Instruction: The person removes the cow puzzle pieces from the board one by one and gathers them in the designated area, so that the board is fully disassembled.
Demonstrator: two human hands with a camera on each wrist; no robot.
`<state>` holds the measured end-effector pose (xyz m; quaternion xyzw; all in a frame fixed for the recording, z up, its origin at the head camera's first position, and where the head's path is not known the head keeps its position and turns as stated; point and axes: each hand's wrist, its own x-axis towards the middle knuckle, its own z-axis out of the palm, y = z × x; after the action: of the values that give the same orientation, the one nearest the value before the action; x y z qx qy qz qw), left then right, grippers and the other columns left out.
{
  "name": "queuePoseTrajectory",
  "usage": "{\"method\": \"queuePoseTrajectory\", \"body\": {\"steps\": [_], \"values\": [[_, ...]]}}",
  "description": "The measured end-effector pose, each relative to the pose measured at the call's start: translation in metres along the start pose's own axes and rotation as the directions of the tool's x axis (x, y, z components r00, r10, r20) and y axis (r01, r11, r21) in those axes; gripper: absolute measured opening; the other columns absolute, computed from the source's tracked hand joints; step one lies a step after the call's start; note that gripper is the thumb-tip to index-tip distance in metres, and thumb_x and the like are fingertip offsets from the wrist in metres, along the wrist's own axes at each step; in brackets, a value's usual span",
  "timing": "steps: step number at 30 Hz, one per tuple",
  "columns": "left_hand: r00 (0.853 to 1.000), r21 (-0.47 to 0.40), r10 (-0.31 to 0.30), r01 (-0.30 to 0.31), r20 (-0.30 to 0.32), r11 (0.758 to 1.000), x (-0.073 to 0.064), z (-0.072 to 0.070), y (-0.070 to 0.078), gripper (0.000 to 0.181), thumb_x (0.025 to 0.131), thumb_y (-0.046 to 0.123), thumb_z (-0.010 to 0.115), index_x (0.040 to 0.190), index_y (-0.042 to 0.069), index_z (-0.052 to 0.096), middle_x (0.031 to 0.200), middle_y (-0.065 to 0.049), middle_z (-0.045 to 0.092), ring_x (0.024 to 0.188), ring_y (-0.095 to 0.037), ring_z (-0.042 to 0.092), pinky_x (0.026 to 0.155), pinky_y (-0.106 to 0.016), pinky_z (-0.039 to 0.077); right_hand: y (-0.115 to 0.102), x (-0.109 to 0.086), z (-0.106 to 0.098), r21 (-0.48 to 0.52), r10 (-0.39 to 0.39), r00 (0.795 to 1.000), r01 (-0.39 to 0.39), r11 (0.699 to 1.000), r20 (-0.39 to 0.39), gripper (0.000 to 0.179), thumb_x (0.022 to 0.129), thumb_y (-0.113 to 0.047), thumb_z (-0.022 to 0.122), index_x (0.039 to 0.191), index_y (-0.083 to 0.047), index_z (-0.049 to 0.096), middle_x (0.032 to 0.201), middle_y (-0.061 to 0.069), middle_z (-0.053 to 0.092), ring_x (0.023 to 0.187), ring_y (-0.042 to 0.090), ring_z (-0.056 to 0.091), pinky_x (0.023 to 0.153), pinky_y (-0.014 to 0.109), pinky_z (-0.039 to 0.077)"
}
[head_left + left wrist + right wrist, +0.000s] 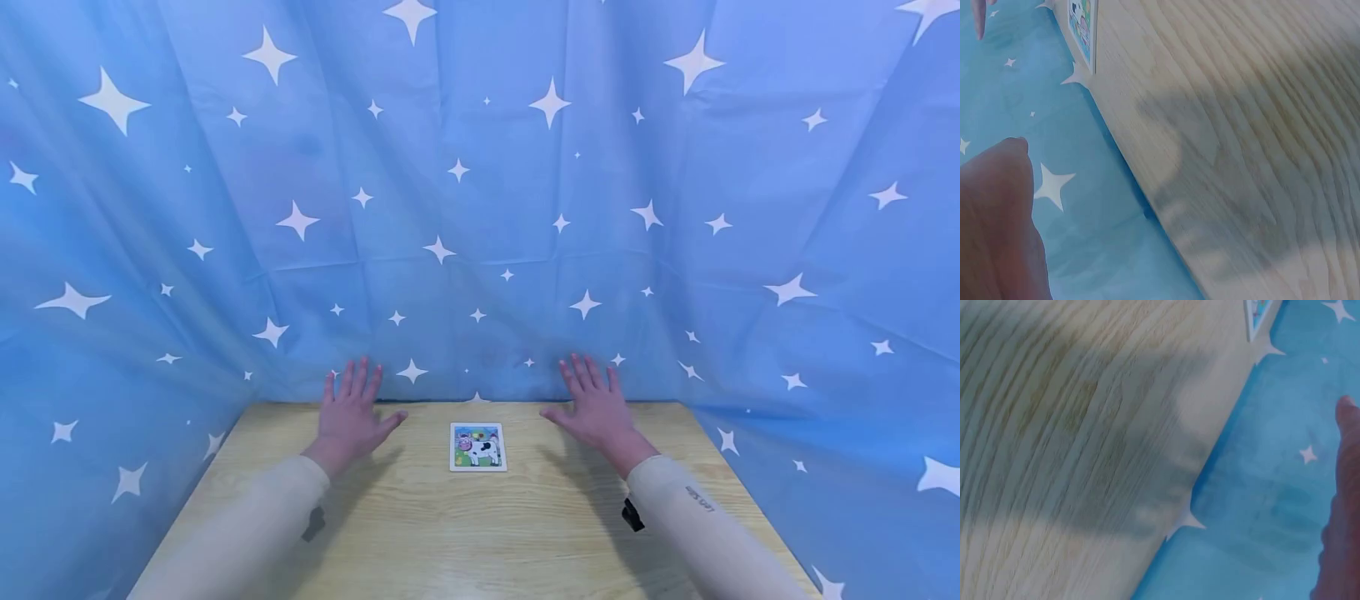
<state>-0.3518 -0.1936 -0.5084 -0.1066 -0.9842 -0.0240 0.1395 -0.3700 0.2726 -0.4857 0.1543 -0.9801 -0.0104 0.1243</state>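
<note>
Wearing two pale sleeves, I have my forearms nearest, coming in from the bottom of the head view at either side. The left sleeve (232, 533) looks plain where it shows; the right sleeve (712, 533) carries one short line of dark lettering. Two dark wrist pieces sit beneath the cuffs, one to each arm: the left wrist piece (314, 524) and the right wrist piece (633, 514). Below my arms lies one tabletop (450, 542) of pale, streaky-grained wood, with a shadow (1229, 187) under each arm.

Farther out are my two hands. My left hand (351, 421) is spread wide, fingers straight, thumb pointing inward. My right hand (598, 412) mirrors it, just as flat and spread.

Between them, apart from both, one card (478, 447) lies flat near the far edge of the tabletop. It has a white border and shows one black-and-white cow. Each wrist view catches only part of it.

Farthest off, blue cloth (495, 208) with dozens of white four-pointed stars rises behind the far edge and hems in both sides. My fingertips show against it; whether they touch it, I cannot tell.
</note>
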Motion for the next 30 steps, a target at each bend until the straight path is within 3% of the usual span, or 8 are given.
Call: {"method": "queuePoseTrajectory", "body": {"steps": [11,18,30], "values": [[1.000,-0.013,0.020,-0.020,-0.003,1.000,0.000,0.014,0.019,0.106,0.104,0.081,0.046,0.176,0.007,0.025,0.183,-0.021,0.011,0.169,-0.046,0.009,0.134,-0.070,0.008,-0.015,0.001,0.009,-0.013,-0.025,1.000,0.025,1.000,-0.005,0.103,0.104,-0.076,0.055,0.176,-0.008,0.027,0.182,0.019,0.018,0.169,0.045,0.013,0.134,0.068,0.002],[0.999,-0.029,0.030,-0.030,0.013,0.999,0.000,0.019,0.028,0.106,0.103,0.083,0.043,0.176,0.008,0.026,0.184,-0.020,0.011,0.169,-0.044,0.008,0.134,-0.068,0.002,-0.022,0.002,0.013,-0.006,-0.029,1.000,0.029,1.000,0.004,0.104,0.103,-0.079,0.053,0.177,-0.010,0.025,0.183,0.018,0.018,0.169,0.043,0.013,0.134,0.068,0.003],[0.999,-0.061,0.018,-0.017,0.030,0.998,0.001,0.020,0.046,0.104,0.104,0.079,0.049,0.177,0.009,0.025,0.183,-0.021,0.011,0.169,-0.045,0.009,0.134,-0.069,0.004,-0.041,0.007,0.018,0.018,-0.062,0.998,0.062,0.998,0.017,0.105,0.101,-0.081,0.052,0.174,-0.007,0.033,0.181,0.019,0.023,0.168,0.044,0.016,0.134,0.068,0.008]]}}
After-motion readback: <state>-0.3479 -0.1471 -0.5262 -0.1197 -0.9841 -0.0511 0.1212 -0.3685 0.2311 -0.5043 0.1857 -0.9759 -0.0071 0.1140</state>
